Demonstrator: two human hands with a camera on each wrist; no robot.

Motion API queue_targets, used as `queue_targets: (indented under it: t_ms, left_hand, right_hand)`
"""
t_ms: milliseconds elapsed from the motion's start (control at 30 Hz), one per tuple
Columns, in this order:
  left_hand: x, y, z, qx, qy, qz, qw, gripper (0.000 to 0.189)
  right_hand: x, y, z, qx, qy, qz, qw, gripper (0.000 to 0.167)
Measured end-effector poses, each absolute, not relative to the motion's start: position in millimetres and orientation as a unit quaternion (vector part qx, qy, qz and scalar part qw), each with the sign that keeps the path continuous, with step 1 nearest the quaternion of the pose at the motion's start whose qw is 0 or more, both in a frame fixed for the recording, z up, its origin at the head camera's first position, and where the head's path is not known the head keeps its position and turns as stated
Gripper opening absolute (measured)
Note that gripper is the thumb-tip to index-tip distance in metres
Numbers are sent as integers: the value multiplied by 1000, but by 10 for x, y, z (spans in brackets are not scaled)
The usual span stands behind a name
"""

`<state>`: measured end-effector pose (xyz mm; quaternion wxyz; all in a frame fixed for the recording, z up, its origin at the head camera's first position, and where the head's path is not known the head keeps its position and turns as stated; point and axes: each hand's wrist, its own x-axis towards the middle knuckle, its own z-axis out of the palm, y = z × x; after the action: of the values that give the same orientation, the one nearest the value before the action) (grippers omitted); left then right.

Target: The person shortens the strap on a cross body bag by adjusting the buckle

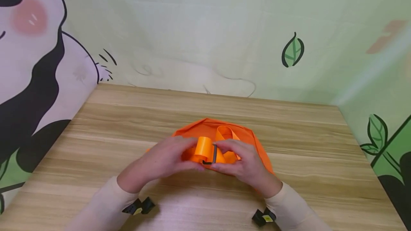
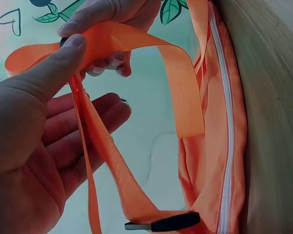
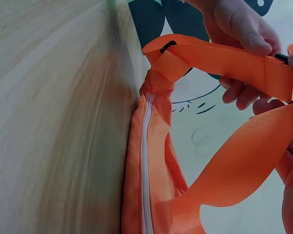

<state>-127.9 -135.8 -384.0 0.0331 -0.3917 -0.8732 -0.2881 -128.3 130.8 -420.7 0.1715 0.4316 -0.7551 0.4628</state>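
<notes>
An orange fabric bag [image 1: 199, 128] with a white zipper [image 3: 146, 161] lies on the table. My left hand [image 1: 170, 154] pinches its orange webbing strap [image 1: 203, 147] between thumb and fingers, just left of a black slide buckle [image 1: 214, 153]. From the right, my right hand [image 1: 245, 159] pinches the strap at that buckle. The strap forms a raised loop between the hands. Another black buckle [image 2: 176, 222] shows on the strap close to the bag in the left wrist view. Part of the bag is hidden behind both hands.
The wood-grain table [image 1: 305, 174] reaches back to a pale green wall sheet [image 1: 192, 27] with a leaf and a panda drawing. A small black device [image 1: 139, 206] sits at the left wrist, a similar device [image 1: 264, 217] at the right.
</notes>
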Motion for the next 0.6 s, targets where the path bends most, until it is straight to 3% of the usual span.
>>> queue_targets:
  t_ms: [333, 600]
  left_hand:
    - [-1267, -1491, -3839, -370, -890, -266, 31, 44]
    - [-1274, -1791, -3858, -353, -901, -250, 37, 41]
  right_hand:
    - [-1302, 1400, -4248, 432, -751, 470, 170, 52]
    - [-1338, 1522, -4282, 437, -742, 461, 212, 47]
